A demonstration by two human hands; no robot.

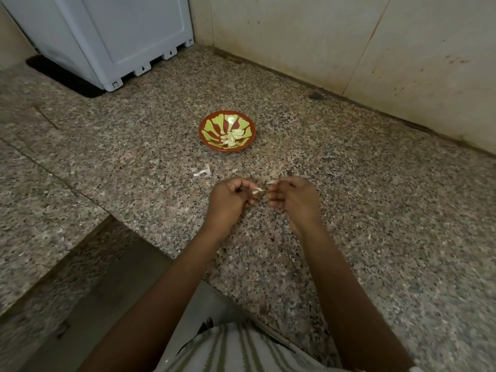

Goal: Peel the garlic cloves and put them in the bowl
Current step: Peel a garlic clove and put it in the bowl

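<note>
A small red and green bowl (pixel 227 133) stands on the speckled granite counter and holds several peeled garlic cloves (pixel 232 137). Nearer to me, my left hand (pixel 230 201) and my right hand (pixel 292 197) meet above the counter, fingers curled. Between their fingertips sits a small garlic clove (pixel 257 191) with pale skin sticking out; the left hand pinches the clove and the right hand pinches its skin. Most of the clove is hidden by my fingers.
Loose garlic skins (pixel 203 171) lie on the counter between the bowl and my hands. A white appliance (pixel 107 36) stands at the back left on a dark mat. A tiled wall (pixel 349 44) closes off the back right. The counter's edge drops off at lower left.
</note>
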